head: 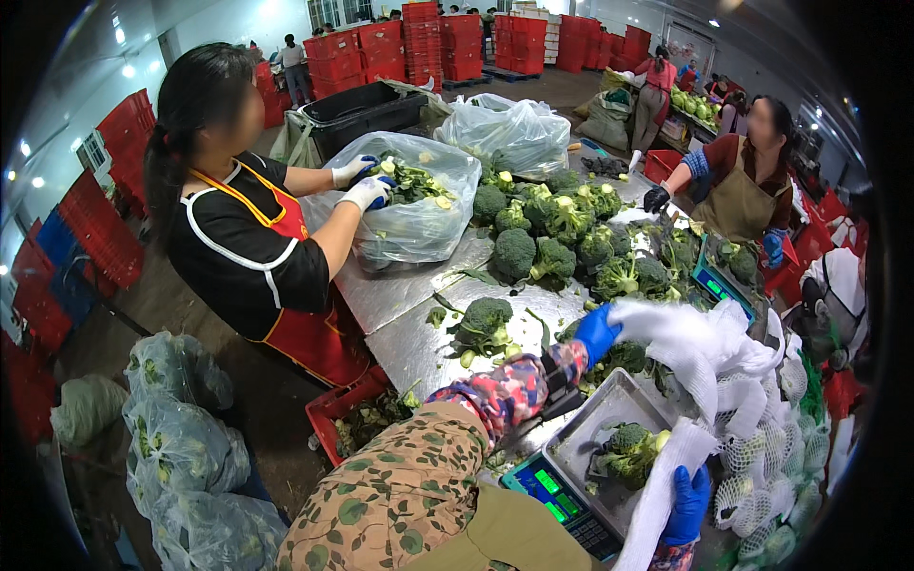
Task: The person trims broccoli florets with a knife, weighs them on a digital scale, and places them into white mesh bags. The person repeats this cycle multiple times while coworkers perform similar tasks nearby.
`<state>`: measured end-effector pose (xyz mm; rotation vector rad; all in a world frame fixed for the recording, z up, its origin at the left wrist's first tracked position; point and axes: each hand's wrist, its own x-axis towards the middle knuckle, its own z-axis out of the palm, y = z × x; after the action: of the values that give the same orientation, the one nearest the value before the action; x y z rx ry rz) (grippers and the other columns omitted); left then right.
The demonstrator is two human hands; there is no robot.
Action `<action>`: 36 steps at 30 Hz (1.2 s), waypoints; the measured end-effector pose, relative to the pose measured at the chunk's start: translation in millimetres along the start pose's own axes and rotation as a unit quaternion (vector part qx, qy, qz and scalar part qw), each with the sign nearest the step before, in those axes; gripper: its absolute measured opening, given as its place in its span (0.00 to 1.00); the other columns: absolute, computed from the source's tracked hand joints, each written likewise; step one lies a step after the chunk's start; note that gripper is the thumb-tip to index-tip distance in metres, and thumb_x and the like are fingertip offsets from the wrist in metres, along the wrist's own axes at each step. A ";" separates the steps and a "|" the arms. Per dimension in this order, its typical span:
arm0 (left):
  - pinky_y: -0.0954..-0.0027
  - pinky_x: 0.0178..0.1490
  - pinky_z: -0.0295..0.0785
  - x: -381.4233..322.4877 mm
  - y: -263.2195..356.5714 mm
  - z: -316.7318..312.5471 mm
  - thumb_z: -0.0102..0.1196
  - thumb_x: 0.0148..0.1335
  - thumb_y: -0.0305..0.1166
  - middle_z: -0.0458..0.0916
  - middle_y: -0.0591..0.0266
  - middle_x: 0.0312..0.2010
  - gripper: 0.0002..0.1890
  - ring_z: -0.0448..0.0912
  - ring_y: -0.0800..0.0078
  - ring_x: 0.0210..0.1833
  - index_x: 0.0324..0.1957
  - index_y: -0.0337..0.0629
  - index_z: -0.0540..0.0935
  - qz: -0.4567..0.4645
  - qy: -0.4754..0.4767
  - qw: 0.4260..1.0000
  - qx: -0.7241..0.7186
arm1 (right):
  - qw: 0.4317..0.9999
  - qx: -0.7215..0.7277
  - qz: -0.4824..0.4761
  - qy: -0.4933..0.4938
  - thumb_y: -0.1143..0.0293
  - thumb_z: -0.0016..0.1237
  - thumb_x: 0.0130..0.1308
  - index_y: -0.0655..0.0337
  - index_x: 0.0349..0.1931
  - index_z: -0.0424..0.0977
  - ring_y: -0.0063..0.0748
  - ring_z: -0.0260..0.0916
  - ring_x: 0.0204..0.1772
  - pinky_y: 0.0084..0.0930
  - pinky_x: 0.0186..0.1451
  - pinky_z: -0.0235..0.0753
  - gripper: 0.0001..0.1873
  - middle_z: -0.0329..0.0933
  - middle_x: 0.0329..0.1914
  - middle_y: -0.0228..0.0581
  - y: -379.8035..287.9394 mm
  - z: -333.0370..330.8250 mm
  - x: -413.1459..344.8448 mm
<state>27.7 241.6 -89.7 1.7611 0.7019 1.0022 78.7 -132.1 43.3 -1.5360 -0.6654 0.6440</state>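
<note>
My left hand, in a blue glove, stretches over the metal table and grips the end of a blurred bunch of white mesh netting. Lower right, my blue-gloved right hand is closed on a long white mesh sleeve. Beside that hand, broccoli heads lie in the metal pan of a digital scale with lit green displays. A single broccoli head rests left of my left forearm, among loose trimmings. Netted pieces are heaped at the right, their contents hard to make out.
A broccoli pile covers the table's middle. At left, a co-worker's gloved hands reach into a clear plastic bag. Another person's black glove touches the far side near a second scale. A red crate holds trimmings.
</note>
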 end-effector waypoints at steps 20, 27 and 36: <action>0.61 0.57 0.67 -113.9 192.2 0.6 0.58 0.61 0.43 0.75 0.49 0.50 0.33 0.75 0.60 0.53 0.64 0.39 0.64 0.173 -0.274 0.931 -0.169 | 0.972 0.195 0.042 -0.123 0.64 0.44 0.68 0.67 0.55 0.70 0.28 0.73 0.47 0.28 0.55 0.70 0.20 0.76 0.48 0.39 -43.6 43.0 16.7; 0.71 0.50 0.68 -117.8 173.7 11.2 0.56 0.64 0.37 0.78 0.61 0.39 0.14 0.75 0.72 0.42 0.48 0.42 0.82 0.004 -0.232 0.898 -0.375 | 0.989 0.137 -0.057 -0.009 0.71 0.55 0.60 0.66 0.55 0.70 0.28 0.72 0.51 0.27 0.57 0.70 0.23 0.74 0.51 0.38 -74.0 40.0 30.2; 0.68 0.48 0.71 -104.7 160.6 -3.3 0.54 0.65 0.37 0.78 0.62 0.40 0.15 0.75 0.72 0.43 0.48 0.38 0.78 0.044 -0.189 0.871 -0.451 | 0.995 -0.050 -0.087 0.022 0.74 0.49 0.66 0.65 0.48 0.74 0.24 0.72 0.47 0.20 0.53 0.70 0.12 0.77 0.44 0.34 10.6 29.6 19.1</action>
<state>-23.8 98.0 26.4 1.0874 -0.1238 0.8040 70.1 -98.6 30.6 -1.5590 -0.7979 0.4497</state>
